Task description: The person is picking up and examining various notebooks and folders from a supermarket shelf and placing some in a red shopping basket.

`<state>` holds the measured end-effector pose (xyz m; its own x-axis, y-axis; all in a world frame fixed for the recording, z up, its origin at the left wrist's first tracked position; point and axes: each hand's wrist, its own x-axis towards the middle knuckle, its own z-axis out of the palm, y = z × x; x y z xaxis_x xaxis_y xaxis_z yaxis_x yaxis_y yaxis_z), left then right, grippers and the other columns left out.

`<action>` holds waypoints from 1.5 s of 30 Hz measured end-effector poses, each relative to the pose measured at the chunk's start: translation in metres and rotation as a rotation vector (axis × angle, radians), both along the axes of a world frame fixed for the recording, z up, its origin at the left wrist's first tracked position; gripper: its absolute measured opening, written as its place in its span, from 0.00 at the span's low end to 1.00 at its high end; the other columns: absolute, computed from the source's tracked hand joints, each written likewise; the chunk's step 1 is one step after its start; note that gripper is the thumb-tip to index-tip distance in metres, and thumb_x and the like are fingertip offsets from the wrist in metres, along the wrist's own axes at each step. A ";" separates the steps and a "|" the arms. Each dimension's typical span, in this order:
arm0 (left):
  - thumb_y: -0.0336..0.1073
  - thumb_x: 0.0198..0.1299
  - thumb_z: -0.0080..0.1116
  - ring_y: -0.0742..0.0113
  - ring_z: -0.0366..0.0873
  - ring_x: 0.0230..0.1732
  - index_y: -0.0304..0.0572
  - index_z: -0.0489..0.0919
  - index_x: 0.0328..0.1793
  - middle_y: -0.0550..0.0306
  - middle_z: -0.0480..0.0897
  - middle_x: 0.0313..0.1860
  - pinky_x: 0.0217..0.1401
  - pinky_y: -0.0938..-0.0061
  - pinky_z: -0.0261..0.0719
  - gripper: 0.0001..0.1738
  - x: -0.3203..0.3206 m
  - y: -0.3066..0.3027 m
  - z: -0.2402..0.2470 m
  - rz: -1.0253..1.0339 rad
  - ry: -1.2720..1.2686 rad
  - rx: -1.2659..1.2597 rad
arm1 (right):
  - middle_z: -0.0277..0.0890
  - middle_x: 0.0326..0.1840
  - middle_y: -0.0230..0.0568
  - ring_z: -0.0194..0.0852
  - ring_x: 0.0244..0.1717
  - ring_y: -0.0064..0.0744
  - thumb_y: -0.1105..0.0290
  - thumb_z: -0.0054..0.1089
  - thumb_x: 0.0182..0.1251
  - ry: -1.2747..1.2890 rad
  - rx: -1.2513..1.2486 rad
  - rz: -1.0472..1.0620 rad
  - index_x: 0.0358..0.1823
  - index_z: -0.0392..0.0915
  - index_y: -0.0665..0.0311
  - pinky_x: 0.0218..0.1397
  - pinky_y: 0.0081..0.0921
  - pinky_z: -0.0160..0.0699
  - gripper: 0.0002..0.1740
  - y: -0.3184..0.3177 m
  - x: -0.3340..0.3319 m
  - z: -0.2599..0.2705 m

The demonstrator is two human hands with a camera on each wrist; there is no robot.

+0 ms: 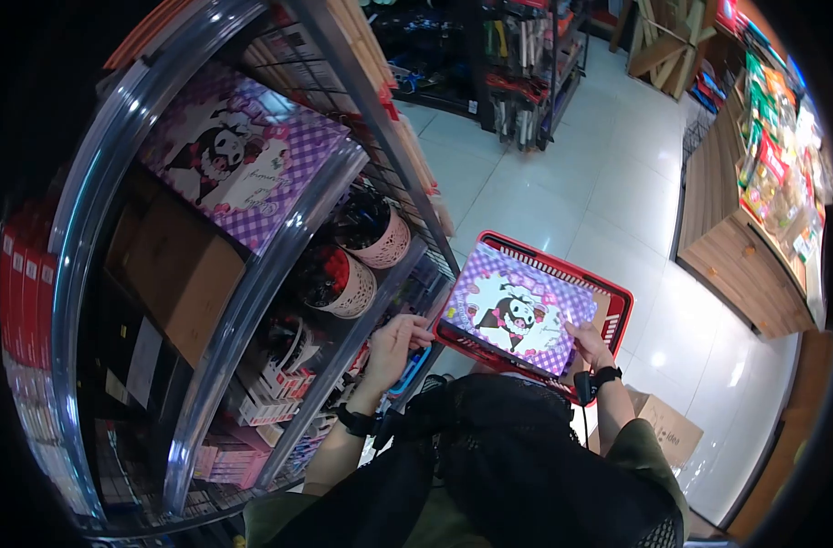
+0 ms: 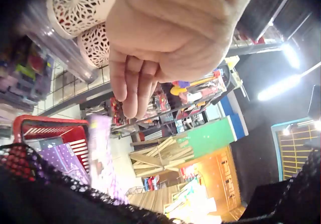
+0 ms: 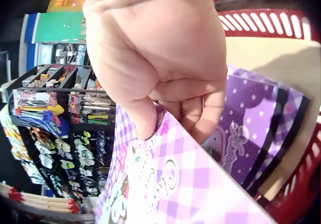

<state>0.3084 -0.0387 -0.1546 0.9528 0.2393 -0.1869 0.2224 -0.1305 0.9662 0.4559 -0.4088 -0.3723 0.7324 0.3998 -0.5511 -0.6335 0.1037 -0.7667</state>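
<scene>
My right hand (image 1: 591,344) grips one edge of a flat, purple-checked cartoon-print box (image 1: 517,310), held over a red shopping basket (image 1: 623,315). The right wrist view shows the thumb (image 3: 143,121) on its printed face and the other fingers curled behind the edge. Another purple item with white stars (image 3: 246,118) lies in the basket beneath. My left hand (image 1: 396,347) hangs between shelf and basket, its fingers loosely bent and holding nothing. In the left wrist view its palm (image 2: 170,38) faces the camera.
At left, a shelf rack with clear edge strips (image 1: 298,215) bears a similar purple-checked box (image 1: 243,155) and lace-pattern pots (image 1: 351,285). A cardboard box (image 1: 667,429) stands on the floor by my right arm. Across the aisle, a wooden counter (image 1: 731,260) holds packaged goods.
</scene>
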 end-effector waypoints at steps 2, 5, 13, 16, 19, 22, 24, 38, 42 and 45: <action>0.39 0.71 0.39 0.75 0.78 0.33 0.30 0.74 0.48 0.55 0.82 0.33 0.39 0.80 0.76 0.17 -0.001 0.007 0.010 0.091 -0.046 0.015 | 0.74 0.29 0.27 0.69 0.21 0.17 0.66 0.61 0.62 -0.073 -0.028 -0.082 0.43 0.74 0.62 0.16 0.19 0.64 0.11 -0.010 0.002 -0.007; 0.36 0.70 0.41 0.73 0.79 0.34 0.29 0.75 0.46 0.54 0.82 0.33 0.40 0.80 0.77 0.15 -0.005 0.011 0.040 0.152 -0.133 0.097 | 0.75 0.24 0.34 0.71 0.18 0.24 0.67 0.62 0.59 -0.080 -0.543 0.081 0.37 0.77 0.67 0.14 0.24 0.67 0.11 -0.028 0.011 -0.008; 0.33 0.67 0.46 0.72 0.78 0.42 0.31 0.75 0.49 0.54 0.81 0.41 0.46 0.78 0.75 0.12 -0.015 0.037 0.119 0.207 -0.363 0.270 | 0.79 0.37 0.53 0.80 0.40 0.42 0.70 0.55 0.51 -0.521 -1.199 -0.115 0.41 0.76 0.72 0.46 0.31 0.76 0.16 -0.026 0.054 -0.008; 0.30 0.64 0.49 0.76 0.75 0.45 0.33 0.73 0.55 0.55 0.78 0.47 0.48 0.80 0.72 0.14 -0.016 0.044 0.158 0.266 -0.505 0.243 | 0.80 0.36 0.50 0.79 0.40 0.44 0.70 0.56 0.54 -0.670 -0.870 -0.075 0.42 0.76 0.68 0.44 0.32 0.76 0.15 0.001 0.080 0.001; 0.28 0.62 0.51 0.74 0.70 0.51 0.34 0.67 0.61 0.52 0.72 0.54 0.56 0.79 0.66 0.21 -0.019 0.062 0.182 0.305 -0.526 0.204 | 0.79 0.37 0.46 0.78 0.39 0.34 0.71 0.56 0.60 -0.931 -0.748 0.051 0.46 0.74 0.69 0.44 0.27 0.76 0.14 0.059 0.088 0.061; 0.32 0.59 0.52 0.66 0.64 0.64 0.31 0.64 0.64 0.52 0.68 0.62 0.65 0.72 0.60 0.26 -0.020 0.077 0.201 0.393 -0.522 0.258 | 0.80 0.39 0.45 0.79 0.40 0.35 0.70 0.55 0.63 -1.039 -0.474 0.097 0.46 0.74 0.69 0.45 0.28 0.76 0.13 0.143 0.074 0.159; 0.31 0.58 0.52 0.64 0.63 0.65 0.31 0.63 0.64 0.50 0.68 0.63 0.66 0.71 0.60 0.28 -0.018 0.091 0.202 0.460 -0.523 0.220 | 0.78 0.44 0.46 0.77 0.46 0.38 0.69 0.54 0.64 -1.126 -0.324 0.212 0.48 0.74 0.69 0.49 0.30 0.74 0.14 0.191 0.056 0.226; 0.29 0.59 0.51 0.56 0.64 0.66 0.24 0.55 0.68 0.38 0.63 0.66 0.66 0.68 0.65 0.32 -0.020 0.116 0.208 0.453 -0.407 -0.179 | 0.71 0.49 0.64 0.67 0.55 0.56 0.49 0.49 0.65 -2.145 -0.494 0.212 0.55 0.63 0.83 0.67 0.42 0.55 0.37 0.362 0.060 0.382; 0.29 0.59 0.51 0.57 0.63 0.66 0.26 0.55 0.68 0.39 0.62 0.66 0.66 0.68 0.65 0.32 -0.018 0.117 0.201 0.476 -0.415 -0.192 | 0.74 0.43 0.63 0.70 0.52 0.55 0.45 0.47 0.64 -2.109 -0.565 0.261 0.53 0.66 0.83 0.66 0.43 0.55 0.39 0.368 0.060 0.385; 0.29 0.59 0.51 0.58 0.65 0.64 0.28 0.55 0.69 0.42 0.63 0.66 0.65 0.69 0.65 0.32 -0.014 0.111 0.198 0.532 -0.518 -0.208 | 0.74 0.43 0.62 0.71 0.50 0.55 0.43 0.46 0.63 -2.153 -0.560 0.229 0.53 0.67 0.82 0.66 0.46 0.54 0.40 0.371 0.060 0.379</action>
<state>0.2944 0.0726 0.0432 0.6974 0.6985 0.1606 -0.2832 0.0627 0.9570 0.5155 -0.0375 0.0071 0.1855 0.6761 0.7130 0.9715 -0.2352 -0.0297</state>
